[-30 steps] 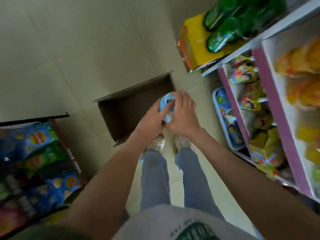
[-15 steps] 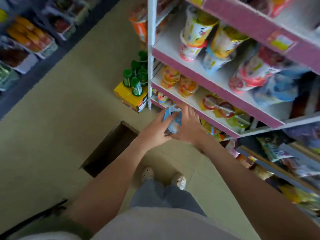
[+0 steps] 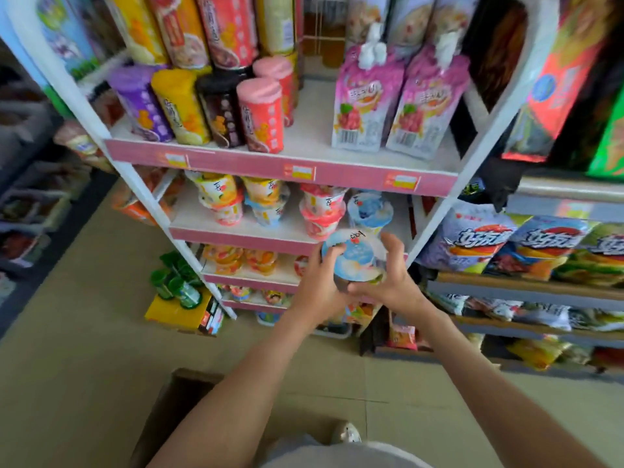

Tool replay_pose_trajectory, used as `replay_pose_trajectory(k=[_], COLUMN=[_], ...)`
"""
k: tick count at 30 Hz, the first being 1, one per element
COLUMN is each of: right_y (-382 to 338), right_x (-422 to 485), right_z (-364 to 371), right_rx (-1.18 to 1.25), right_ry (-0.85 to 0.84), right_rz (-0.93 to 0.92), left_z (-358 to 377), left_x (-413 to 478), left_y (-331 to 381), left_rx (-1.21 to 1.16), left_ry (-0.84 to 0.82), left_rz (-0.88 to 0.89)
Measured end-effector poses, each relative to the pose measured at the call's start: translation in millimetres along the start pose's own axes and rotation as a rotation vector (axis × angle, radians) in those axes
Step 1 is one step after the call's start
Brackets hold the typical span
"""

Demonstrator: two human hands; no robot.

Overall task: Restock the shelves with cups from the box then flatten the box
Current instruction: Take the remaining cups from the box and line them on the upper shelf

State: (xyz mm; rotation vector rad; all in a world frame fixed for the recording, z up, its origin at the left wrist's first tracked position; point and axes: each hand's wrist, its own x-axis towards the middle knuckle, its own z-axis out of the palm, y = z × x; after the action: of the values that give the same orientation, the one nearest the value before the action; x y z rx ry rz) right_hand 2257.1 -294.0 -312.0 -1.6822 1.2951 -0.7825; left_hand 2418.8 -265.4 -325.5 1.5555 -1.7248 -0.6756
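- Left of centre: cluster of green capped bottles [image 3: 175, 282] on a yellow carton [image 3: 172, 314], on the floor by the shelf's foot.
- Lower left edge: open brown cardboard box [image 3: 175, 410], partly hidden by the left forearm; lower in frame than half a second ago.
- Upper centre: white shelf unit with pink edge strips [image 3: 304, 172]; five round tubs in front (purple, yellow, dark, two pink), two pink spouted pouches [image 3: 368, 103] right of them.
- Tier below: four columns of fruit cups, rightmost a single shelved blue cup [image 3: 369, 209].
- Centre: left hand [image 3: 317, 285] and right hand [image 3: 388, 278], both curled round one blue-lidded plastic cup [image 3: 353, 260], at that tier's front edge, just below the shelved blue cup; raised since earlier, then level with a lower tier.
- Right: three chip bags [image 3: 479, 238] in a row.
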Motion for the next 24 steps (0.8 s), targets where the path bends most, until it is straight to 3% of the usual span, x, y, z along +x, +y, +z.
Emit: replay_pose_trajectory(k=[2, 8, 12, 17, 24], right_y=[3.5, 9.1, 2.8, 7.1, 7.3], right_x=[-2.9, 11.8, 26.7, 38.8, 56.5], right_z=[-12.2, -18.3, -16.7, -21.3, -27.9], right_rx=[0.149, 0.247, 0.325, 0.368, 0.421], right_ry=[-0.054, -0.066, 0.029, 0.137, 0.146], right_rz=[0.093, 0.225, 0.217, 0.242, 0.211], left_z=[4.5, 11.5, 10.2, 14.4, 20.5], left_x=[12.0, 34.2, 53.8, 71.7, 87.0], left_y=[8.5, 13.0, 12.5, 21.6, 20.4], left_rx=[-0.013, 0.017, -0.035, -0.280, -0.374], left_ry=[0.039, -0.024, -0.073, -0.100, -0.001], left_rz=[0.013, 0.062, 0.061, -0.016, -0.106])
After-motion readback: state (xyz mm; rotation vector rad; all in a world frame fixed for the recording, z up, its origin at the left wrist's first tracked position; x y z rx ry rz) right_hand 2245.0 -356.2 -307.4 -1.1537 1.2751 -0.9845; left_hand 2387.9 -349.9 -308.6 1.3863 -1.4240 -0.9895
